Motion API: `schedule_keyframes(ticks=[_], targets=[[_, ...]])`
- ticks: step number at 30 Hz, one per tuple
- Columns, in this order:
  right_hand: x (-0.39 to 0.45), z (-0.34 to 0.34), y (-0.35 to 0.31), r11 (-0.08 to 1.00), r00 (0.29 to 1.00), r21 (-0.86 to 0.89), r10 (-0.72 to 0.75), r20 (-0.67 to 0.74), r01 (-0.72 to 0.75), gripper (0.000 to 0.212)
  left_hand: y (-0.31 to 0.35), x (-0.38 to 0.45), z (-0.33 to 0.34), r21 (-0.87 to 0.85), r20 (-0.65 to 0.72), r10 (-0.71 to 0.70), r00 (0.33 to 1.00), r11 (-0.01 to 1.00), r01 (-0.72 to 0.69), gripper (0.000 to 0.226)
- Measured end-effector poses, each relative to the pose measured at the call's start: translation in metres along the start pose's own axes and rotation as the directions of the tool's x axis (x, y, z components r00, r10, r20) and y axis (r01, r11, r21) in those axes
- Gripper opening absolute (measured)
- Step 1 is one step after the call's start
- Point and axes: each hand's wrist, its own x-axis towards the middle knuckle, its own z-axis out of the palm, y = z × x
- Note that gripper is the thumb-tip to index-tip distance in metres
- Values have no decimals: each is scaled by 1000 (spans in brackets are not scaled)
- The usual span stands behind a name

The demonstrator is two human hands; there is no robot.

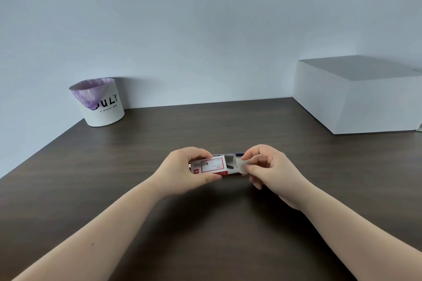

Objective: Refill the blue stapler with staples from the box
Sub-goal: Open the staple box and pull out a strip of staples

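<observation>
I hold the staple box (211, 166) just above the dark wooden desk (137, 189), near its middle. My left hand (186, 170) grips the box's left end, thumb under the near edge and fingers curled over the far edge. My right hand (266, 170) pinches the box's opened end flap (242, 166) between thumb and forefinger. A thin sliver of the blue stapler (239, 154) shows just behind the box. A white bin with a purple liner (100, 104) sits far left; a white box (356, 96) far right.
</observation>
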Motion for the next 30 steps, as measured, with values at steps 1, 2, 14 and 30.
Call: schedule_keyframes(ticks=[1, 2, 14, 30], targets=[[1, -1, 2, 999, 1000, -43, 13, -17, -13, 20, -1, -1, -1, -5, -3, -6, 1000, 1000, 6, 36], [2, -2, 2, 996, 999, -79, 30, -26, -32, 22, -1, -1, -1, -14, -7, -11, 1000, 1000, 11, 36], [5, 8, -1, 784, 902, -547, -416, -114, 293, 3, -4, 3, -2, 0, 0, -10, 1000, 1000, 10, 38], [12, 12, -6, 758, 944, -597, -329, -7, 260, 9, -2, 4, 4, 14, 7, 10, 1000, 1000, -10, 42]])
